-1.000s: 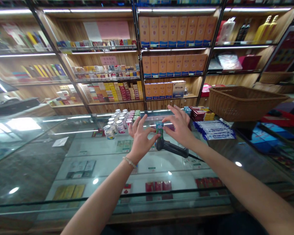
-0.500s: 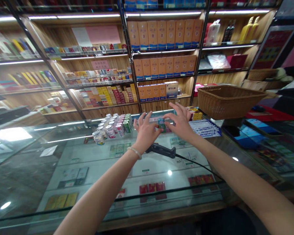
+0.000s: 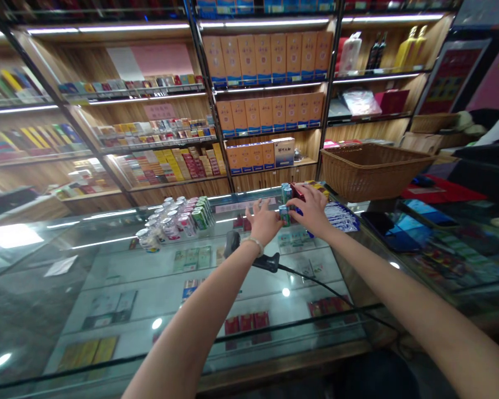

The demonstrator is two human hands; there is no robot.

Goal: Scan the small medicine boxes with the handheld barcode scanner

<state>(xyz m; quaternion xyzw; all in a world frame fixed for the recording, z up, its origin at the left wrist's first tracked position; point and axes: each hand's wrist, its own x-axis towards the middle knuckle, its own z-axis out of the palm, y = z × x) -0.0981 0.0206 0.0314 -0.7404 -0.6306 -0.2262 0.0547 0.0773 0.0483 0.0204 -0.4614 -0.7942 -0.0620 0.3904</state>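
Both hands meet over the glass counter (image 3: 249, 285) at a small blue-green can (image 3: 284, 216). My left hand (image 3: 265, 223), with a pale bracelet on its wrist, pinches the can from the left while its other fingers are raised. From the right, the thumb and fingertips of my right hand (image 3: 311, 211) close on the same can. Just behind it stand similar blue-green cans (image 3: 286, 193), next to a red package partly hidden by my right hand. Under my left wrist lies a black handheld scanner (image 3: 268, 262), its cable running right.
Rows of small cans (image 3: 177, 219) stand on the counter at left. Blue-and-white packets (image 3: 341, 217) and a wicker basket (image 3: 372, 172) are at right, near a dark tablet-like device (image 3: 388, 230). Shelves of orange boxes (image 3: 264, 52) line the back.
Both hands have moved right with the can, to the cans beside the packets. More of the scanner's head shows. The view has shifted slightly right.
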